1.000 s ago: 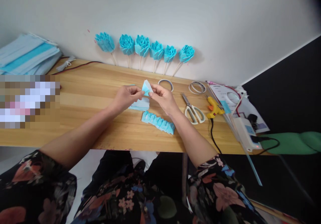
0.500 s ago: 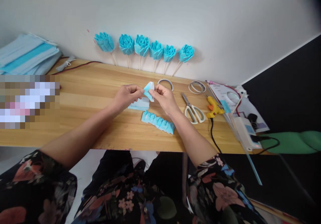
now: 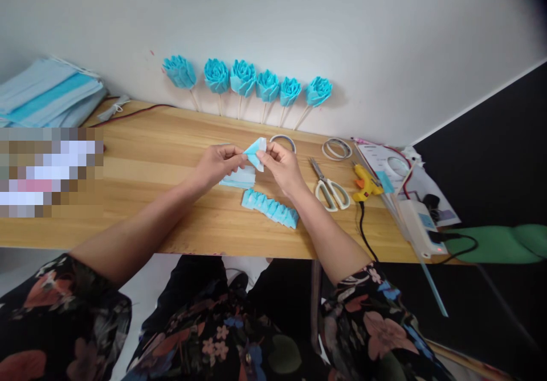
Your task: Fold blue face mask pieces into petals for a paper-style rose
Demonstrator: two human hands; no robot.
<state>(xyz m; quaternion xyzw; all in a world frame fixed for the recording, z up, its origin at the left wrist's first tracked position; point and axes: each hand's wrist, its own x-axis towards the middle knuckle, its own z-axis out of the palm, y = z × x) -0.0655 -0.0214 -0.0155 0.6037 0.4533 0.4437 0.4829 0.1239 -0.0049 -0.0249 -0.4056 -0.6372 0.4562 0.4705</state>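
1. Hands were raised just above the light wooden tabletop (image 3: 162, 159); a small folded piece of blue-and-white mask fabric (image 3: 256, 152) was pinched between them.
2. The left hand (image 3: 217, 164) was closed on the fabric's left corner by thumb and fingertips.
3. The right hand (image 3: 280, 164) was closed on its right edge, fingers curled.
4. A flat pale-blue folded fabric pile (image 3: 237, 178) was seen on the table just under the hands.
5. A row of blue folded fabric triangles (image 3: 270, 207) was laid near the table's front edge, just beside the right wrist.
6. White-handled scissors (image 3: 330, 188) were placed right of the right hand, apart from it.
7. A yellow glue gun (image 3: 365, 183) with a black cord was set beside the scissors.
8. Two tape rings (image 3: 337, 148) were seen behind, near the wall.
9. Six blue fabric roses on sticks (image 3: 243, 79) were leaned against the white wall.
10. A stack of blue face masks (image 3: 47, 93) was kept at far left.
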